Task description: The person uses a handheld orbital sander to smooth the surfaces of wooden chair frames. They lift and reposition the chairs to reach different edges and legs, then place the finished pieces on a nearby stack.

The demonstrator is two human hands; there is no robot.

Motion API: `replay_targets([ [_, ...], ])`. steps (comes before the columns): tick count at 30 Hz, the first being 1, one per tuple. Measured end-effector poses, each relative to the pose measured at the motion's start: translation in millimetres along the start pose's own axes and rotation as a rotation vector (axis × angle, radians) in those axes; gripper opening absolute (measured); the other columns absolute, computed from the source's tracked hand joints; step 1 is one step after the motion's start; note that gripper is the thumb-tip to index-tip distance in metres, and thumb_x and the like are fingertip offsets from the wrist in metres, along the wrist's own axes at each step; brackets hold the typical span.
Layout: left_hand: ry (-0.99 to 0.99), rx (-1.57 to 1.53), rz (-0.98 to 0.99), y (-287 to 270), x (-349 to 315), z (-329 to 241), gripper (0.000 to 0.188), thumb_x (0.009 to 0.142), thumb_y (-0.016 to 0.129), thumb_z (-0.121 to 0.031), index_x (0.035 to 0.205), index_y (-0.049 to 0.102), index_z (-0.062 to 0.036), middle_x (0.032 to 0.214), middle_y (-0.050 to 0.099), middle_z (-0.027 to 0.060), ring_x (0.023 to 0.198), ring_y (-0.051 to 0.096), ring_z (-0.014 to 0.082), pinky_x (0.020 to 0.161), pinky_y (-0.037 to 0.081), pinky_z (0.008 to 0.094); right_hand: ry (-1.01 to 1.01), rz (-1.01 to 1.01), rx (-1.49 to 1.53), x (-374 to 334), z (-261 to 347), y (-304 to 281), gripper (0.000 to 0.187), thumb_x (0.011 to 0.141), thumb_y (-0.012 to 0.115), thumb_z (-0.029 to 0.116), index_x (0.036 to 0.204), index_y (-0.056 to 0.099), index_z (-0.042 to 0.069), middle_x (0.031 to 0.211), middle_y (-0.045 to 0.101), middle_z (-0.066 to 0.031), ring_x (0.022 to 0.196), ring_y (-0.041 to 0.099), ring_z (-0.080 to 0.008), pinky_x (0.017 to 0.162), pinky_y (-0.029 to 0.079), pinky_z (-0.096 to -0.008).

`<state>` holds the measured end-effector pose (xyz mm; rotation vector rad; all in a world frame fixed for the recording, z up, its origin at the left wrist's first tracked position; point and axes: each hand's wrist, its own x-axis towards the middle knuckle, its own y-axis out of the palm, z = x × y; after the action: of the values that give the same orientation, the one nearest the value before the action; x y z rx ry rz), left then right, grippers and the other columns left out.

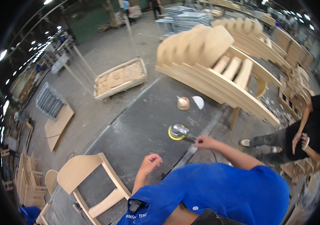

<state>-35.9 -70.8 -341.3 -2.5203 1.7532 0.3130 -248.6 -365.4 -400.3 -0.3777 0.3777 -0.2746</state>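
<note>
Blue shirt [220,187] is spreading; left fingers [155,159] are curling half-open, empty; right fingers [200,141] are bending beside sander [179,130], hold unclear.

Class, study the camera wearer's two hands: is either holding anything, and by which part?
The left hand, loosely curled, holds nothing that shows. The right hand is at the hose of the yellow-rimmed sander; whether it grips cannot be told.

Dim background, glaring ceiling lamps [3,55], fisheye-bent edges, black corners, slight blur
</note>
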Motion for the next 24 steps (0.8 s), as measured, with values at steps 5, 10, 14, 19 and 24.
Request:
replay_targets([
  [5,0.049,-0.072,0.088,1,12,-3,0.011,0.089,0.063,-0.014,0.084,0.063,-0.0032,0.076,0.062,0.0007,0.067,0.055,0.0083,0.064,0.044,0.0234,-0.032,-0.327,0.211,-20,18,-105,0.018,0.085,0.069,0.022,0.081,0.067,0.004,0.08,0.067,-0.0027,0.075,0.058,-0.0087,0.068,0.047,-0.0264],
  [10,-0.015,0.075,0.097,4,31,-23,0.012,0.09,0.063,-0.015,0.087,0.063,-0.0031,0.077,0.062,0.0008,0.07,0.057,0.0092,0.067,0.044,0.0239,-0.093,-0.598,0.536,-28,16,-210,0.018,0.091,0.061,0.023,0.093,0.065,0.006,0.084,0.067,-0.0027,0.081,0.062,-0.0111,0.073,0.048,-0.0237],
  [14,-0.03,0.104,0.011,8,56,-30,0.013,0.091,0.061,-0.015,0.089,0.064,-0.0026,0.077,0.063,0.0012,0.072,0.058,0.0098,0.069,0.044,0.024,-0.189,-0.891,0.783,-17,-30,-303,0.029,0.092,0.063,0.029,0.107,0.061,0.004,0.097,0.065,-0.0075,0.086,0.061,-0.0114,0.072,0.049,-0.0227],
  [19,-0.045,0.124,-0.06,33,110,-36,0.013,0.092,0.061,-0.015,0.092,0.065,-0.0023,0.078,0.064,0.002,0.074,0.059,0.0102,0.071,0.046,0.0247,0.126,-1.373,0.572,21,-122,-411,0.053,0.089,0.065,0.037,0.12,0.054,-0.005,0.115,0.061,-0.0134,0.109,0.056,-0.0221,0.093,0.044,-0.034],
  [24,-0.227,0.205,-0.083,65,173,-47,0.016,0.09,0.065,-0.016,0.097,0.064,-0.0018,0.083,0.065,0.0018,0.077,0.062,0.0098,0.072,0.049,0.0249,0.309,-1.207,0.885,62,-189,-460,0.06,0.087,0.065,0.045,0.123,0.053,-0.002,0.118,0.06,-0.0152,0.112,0.056,-0.0252,0.091,0.046,-0.0357],
])
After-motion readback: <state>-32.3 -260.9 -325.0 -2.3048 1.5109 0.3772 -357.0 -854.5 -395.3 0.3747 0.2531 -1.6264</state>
